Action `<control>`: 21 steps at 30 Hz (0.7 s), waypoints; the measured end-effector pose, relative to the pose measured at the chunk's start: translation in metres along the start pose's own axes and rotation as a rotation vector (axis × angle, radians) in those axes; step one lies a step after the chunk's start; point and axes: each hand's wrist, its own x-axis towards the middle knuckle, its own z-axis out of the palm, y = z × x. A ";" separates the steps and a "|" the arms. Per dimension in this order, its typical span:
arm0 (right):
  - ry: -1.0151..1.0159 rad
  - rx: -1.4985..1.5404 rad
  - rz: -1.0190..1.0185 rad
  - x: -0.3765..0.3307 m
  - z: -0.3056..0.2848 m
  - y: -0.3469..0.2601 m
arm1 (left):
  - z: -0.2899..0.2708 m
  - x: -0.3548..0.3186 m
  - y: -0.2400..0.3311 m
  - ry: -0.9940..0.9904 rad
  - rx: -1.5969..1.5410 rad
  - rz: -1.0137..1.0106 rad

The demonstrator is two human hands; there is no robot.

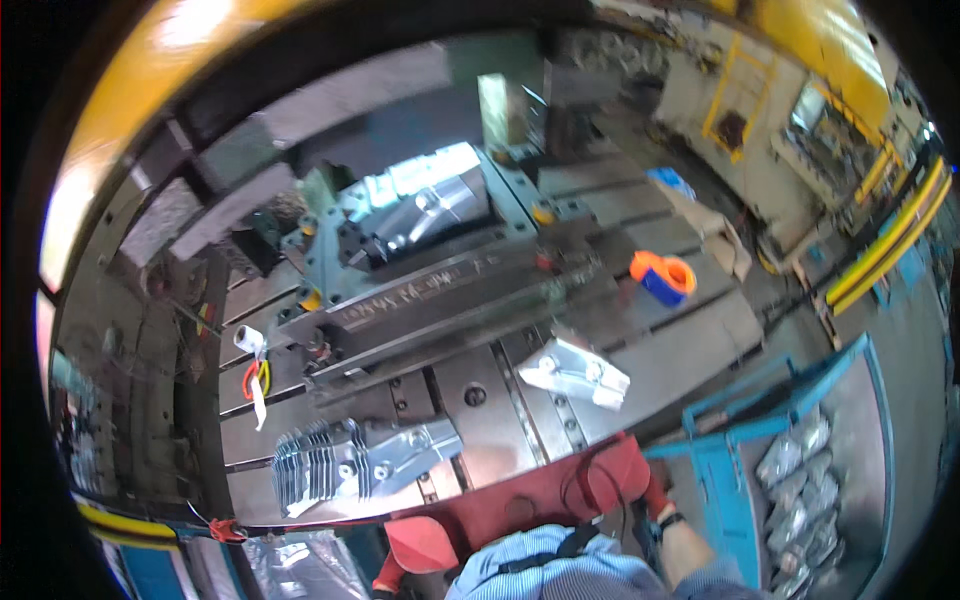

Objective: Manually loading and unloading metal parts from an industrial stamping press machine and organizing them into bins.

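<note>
My left hand [388, 572], in a reddish glove, is at the left rounded guard of a red control stand [500, 497]. My right hand [655, 497], also gloved, reaches in at the right guard. The guards hide the fingers of both. Beyond the stand is a slotted metal press bed [700, 345]. A stack of bent sheet-metal parts [325, 470] lies on its near left, and one single sheet-metal part [575, 372] lies nearer the right. Farther back, another shiny formed part [430, 210] sits on the dark die [430, 300].
Scissors with red and yellow handles [257, 378] and a white roll [248, 338] lie at the bed's left. An orange and blue tape roll [665, 278] is at the right. A blue-framed bin [715, 480] holds several metal parts. Yellow guard bars [890, 240] stand at far right.
</note>
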 end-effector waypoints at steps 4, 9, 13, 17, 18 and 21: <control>0.256 0.339 -0.112 0.032 0.019 -0.002 | -0.037 0.000 0.007 -0.078 0.051 -0.065; 0.460 0.256 -0.124 0.055 0.035 0.045 | -0.045 0.015 0.014 -0.162 0.051 -0.108; 0.515 0.350 -0.121 0.053 0.043 0.053 | -0.047 0.016 0.008 -0.180 0.012 -0.138; 0.474 0.336 -0.122 0.055 0.043 0.036 | -0.049 0.020 -0.002 -0.156 -0.050 -0.146; 0.475 0.334 -0.121 0.053 0.042 0.038 | -0.047 0.024 -0.004 -0.157 -0.071 -0.143; 0.482 0.453 -0.089 0.053 0.041 0.034 | -0.043 0.028 -0.011 -0.133 -0.136 -0.136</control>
